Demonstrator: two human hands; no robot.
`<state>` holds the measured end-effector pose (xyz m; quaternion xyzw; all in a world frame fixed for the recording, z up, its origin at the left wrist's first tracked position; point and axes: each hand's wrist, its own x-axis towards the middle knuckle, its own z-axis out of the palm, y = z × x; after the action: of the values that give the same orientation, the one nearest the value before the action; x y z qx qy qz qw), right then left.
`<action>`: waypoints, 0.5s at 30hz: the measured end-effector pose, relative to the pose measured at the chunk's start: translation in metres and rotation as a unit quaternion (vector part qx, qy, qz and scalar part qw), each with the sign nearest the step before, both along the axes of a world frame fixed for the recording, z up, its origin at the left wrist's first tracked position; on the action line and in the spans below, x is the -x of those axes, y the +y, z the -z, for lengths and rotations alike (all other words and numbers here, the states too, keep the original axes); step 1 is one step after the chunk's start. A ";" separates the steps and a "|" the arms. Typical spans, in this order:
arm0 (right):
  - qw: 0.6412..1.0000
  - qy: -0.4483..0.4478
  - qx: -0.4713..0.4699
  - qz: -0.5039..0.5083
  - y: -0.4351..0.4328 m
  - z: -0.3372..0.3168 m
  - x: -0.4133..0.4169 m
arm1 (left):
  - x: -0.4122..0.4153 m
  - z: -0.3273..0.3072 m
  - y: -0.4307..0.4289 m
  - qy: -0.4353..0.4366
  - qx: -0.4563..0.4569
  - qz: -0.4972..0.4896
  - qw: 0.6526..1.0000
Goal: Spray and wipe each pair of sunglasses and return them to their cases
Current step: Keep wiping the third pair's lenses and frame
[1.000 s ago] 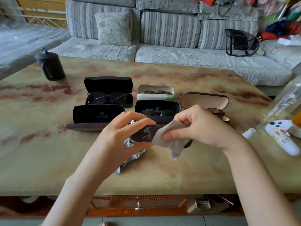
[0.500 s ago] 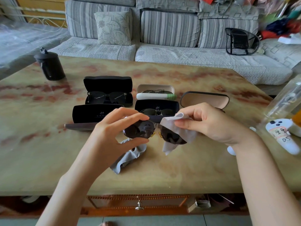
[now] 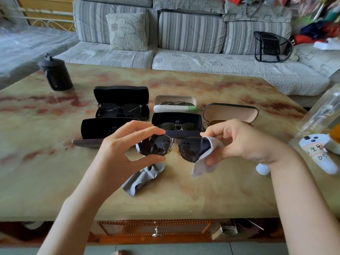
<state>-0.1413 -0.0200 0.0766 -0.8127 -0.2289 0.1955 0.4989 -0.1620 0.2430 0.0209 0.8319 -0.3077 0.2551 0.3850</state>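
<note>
Now the sunglasses (image 3: 156, 147) are facing the camera more squarely than half a second ago, the cloth (image 3: 204, 166) covering only one lens's outer edge. The left hand (image 3: 117, 153) is pinching the other lens; the right hand (image 3: 244, 142) is pinching cloth and lens, above the surface (image 3: 55, 181) toward its front edge. Behind, the rear black case (image 3: 120, 93), white case (image 3: 174, 99), middle black case (image 3: 176, 119) and tan case (image 3: 230, 113) are each holding a pair. The held lenses are looking dark, glossy.

Left hand (image 3: 117, 155), right hand (image 3: 244, 142): pinch grips
</note>
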 end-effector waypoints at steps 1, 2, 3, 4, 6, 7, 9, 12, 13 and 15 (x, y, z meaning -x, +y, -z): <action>1.000 -0.006 0.017 0.005 0.002 0.000 0.001 | 0.000 0.001 -0.001 -0.001 -0.006 0.001 1.000; 0.999 -0.010 0.037 0.006 0.005 -0.001 0.002 | 0.000 0.002 -0.002 -0.003 -0.012 0.002 1.000; 0.998 -0.013 0.055 0.005 0.007 -0.001 0.003 | -0.001 0.003 -0.003 -0.004 -0.018 0.003 1.000; 0.997 -0.013 0.070 0.005 0.010 -0.001 0.004 | -0.001 0.005 -0.004 -0.005 -0.024 0.003 1.000; 0.995 -0.009 0.096 0.010 0.014 -0.001 0.006 | -0.001 0.008 -0.005 -0.005 -0.036 0.002 0.999; 0.995 -0.008 0.103 0.009 0.017 -0.001 0.006 | -0.001 0.009 -0.006 -0.004 -0.040 0.004 0.999; 0.994 -0.010 0.107 0.003 0.023 0.001 0.006 | 0.000 0.009 -0.010 -0.006 -0.044 0.013 0.999; 0.995 -0.025 0.097 0.013 0.029 0.004 0.004 | -0.001 0.010 -0.014 -0.023 -0.056 0.026 0.998; 0.995 -0.030 0.090 0.014 0.031 0.004 0.004 | 0.000 0.009 -0.014 -0.022 -0.055 0.025 0.998; 0.996 -0.035 0.075 0.012 0.031 0.003 0.003 | -0.001 0.008 -0.011 -0.012 -0.043 0.017 0.999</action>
<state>-0.1447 0.0112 0.0740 -0.8568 -0.2213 0.1779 0.4304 -0.1614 0.2320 0.0127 0.8391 -0.3373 0.2447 0.3497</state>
